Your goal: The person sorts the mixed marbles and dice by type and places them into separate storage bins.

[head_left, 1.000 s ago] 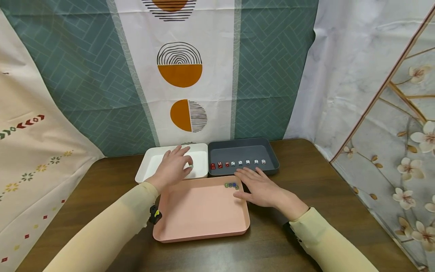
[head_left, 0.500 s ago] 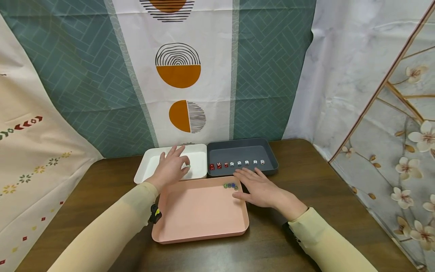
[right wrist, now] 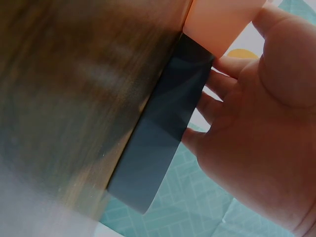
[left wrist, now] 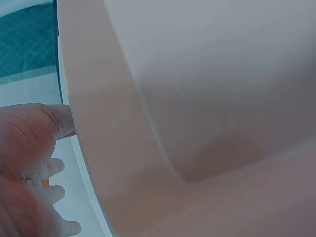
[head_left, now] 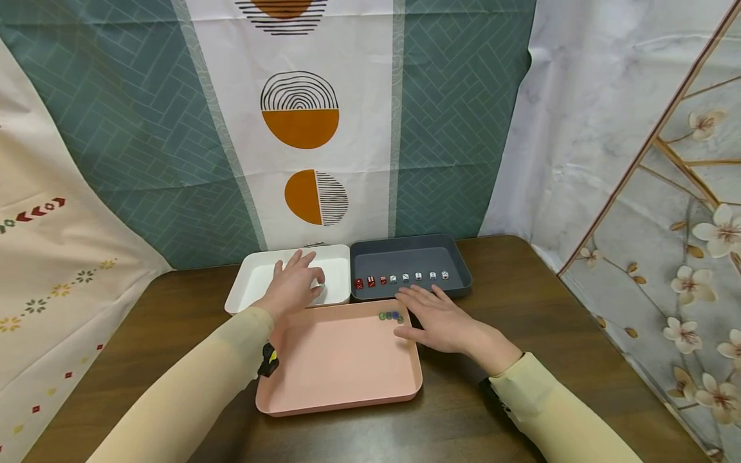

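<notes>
My left hand (head_left: 292, 286) is over the white tray (head_left: 246, 280), with thumb and index fingertips drawn together in a pinch and the other fingers extended. A small greenish marble shows faintly at those fingertips in the earlier view; now the fingers mostly hide it. In the left wrist view, the pink tray (left wrist: 222, 98) covers the fingertips. My right hand (head_left: 446, 321) lies with straight fingers at the meeting corner of the pink and dark grey trays. In the right wrist view, its fingertips touch the grey tray's rim (right wrist: 163, 118). Several green and blue marbles (head_left: 389, 316) sit in the pink tray's far right corner.
Red dice (head_left: 371, 281) and white dice (head_left: 419, 276) stand in one row inside the dark grey tray (head_left: 405, 251). All three trays adjoin on the brown wooden table (head_left: 498, 283). A patterned cloth (head_left: 451, 161) hangs behind the table.
Everything in the head view has shifted slightly left together. My left thumb and index stay close together over the white tray. My right hand keeps its place against the trays.
</notes>
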A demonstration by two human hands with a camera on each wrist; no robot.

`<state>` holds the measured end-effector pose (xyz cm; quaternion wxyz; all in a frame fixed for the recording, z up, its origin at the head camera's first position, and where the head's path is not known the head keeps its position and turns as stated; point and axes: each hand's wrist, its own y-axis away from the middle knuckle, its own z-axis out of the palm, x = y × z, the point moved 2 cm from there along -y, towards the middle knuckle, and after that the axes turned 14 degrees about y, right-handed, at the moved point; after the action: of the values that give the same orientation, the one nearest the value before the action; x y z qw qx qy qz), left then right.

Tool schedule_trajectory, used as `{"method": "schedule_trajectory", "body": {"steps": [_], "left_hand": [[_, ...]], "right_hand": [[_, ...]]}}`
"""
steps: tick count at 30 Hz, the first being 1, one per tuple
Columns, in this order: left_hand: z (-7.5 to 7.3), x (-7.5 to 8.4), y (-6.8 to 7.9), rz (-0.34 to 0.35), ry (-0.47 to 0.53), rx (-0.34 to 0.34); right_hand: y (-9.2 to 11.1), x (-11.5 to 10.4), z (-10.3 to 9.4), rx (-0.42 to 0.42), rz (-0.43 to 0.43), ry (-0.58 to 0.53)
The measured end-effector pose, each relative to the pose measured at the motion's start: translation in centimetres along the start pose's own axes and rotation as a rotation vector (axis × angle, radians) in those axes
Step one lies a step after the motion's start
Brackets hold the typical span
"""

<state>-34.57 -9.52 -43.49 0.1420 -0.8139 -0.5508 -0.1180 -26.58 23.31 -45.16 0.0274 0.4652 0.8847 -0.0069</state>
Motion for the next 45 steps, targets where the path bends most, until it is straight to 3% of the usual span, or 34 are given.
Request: {"method": "schedule_trajectory", "body": {"steps": [9, 22, 45], "left_hand": [[0.6, -0.6, -0.5, -0.018, 0.042, -0.038], [0.8, -0.3, -0.8, -0.055, 0.049, -0.079], [1.4, -0.5, -1.0, -0.064, 0.020, -0.081]], "right_hand": [[0.0, 0.0, 0.1, 0.008, -0.005, -0.003], [-0.1, 0.0, 0.1, -0.002, 0.010, -0.002], [0.0, -0.1, 0.0, -0.004, 0.011, -0.003]]}}
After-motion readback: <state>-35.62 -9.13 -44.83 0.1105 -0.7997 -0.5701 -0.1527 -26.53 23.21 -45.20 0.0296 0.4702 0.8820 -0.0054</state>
